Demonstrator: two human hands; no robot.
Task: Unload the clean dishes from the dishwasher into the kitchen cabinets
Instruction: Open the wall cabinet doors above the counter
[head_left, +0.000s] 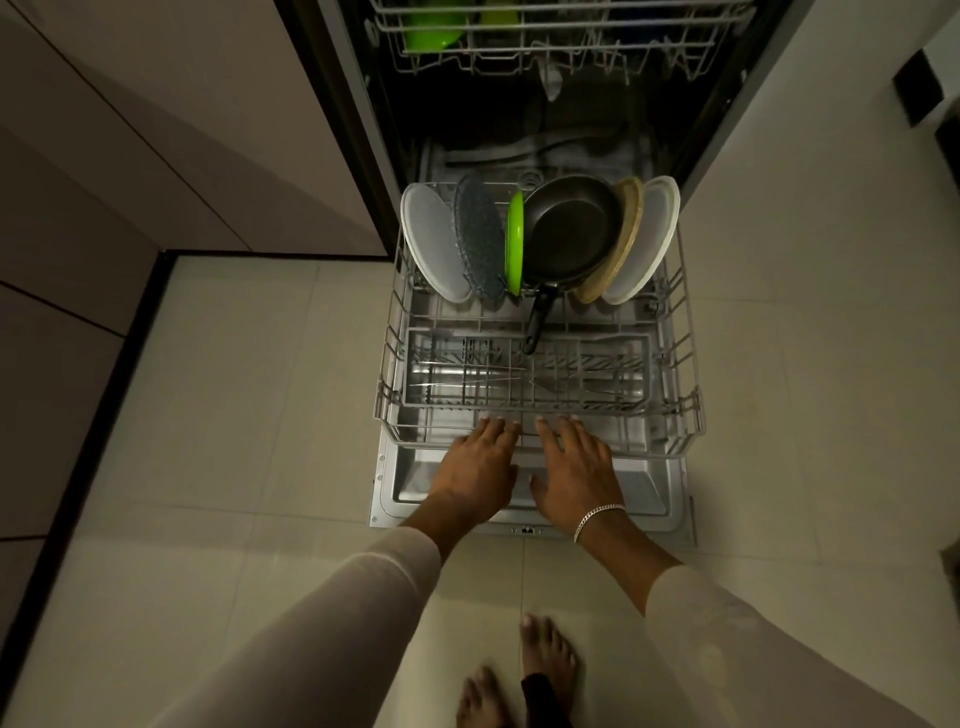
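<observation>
The dishwasher's lower rack (691, 364) is pulled out over the open door (654, 493). At its back stand a white plate (434, 244), a speckled grey plate (480, 239), a green plate (514, 244), a black frying pan (571, 228) with its handle pointing toward me, a tan plate (621, 244) and another white plate (654, 234). Cutlery lies in the grey basket (524, 374). My left hand (480, 467) and my right hand (576, 467) rest palm down at the rack's front rail, fingers spread, holding nothing. A bracelet circles the right wrist.
The upper rack (550, 47) holds green dishes (434, 31). Beige cabinet fronts (156, 130) stand to the left with a dark plinth along the tiled floor (234, 415). My bare feet (540, 670) are just below the door's edge.
</observation>
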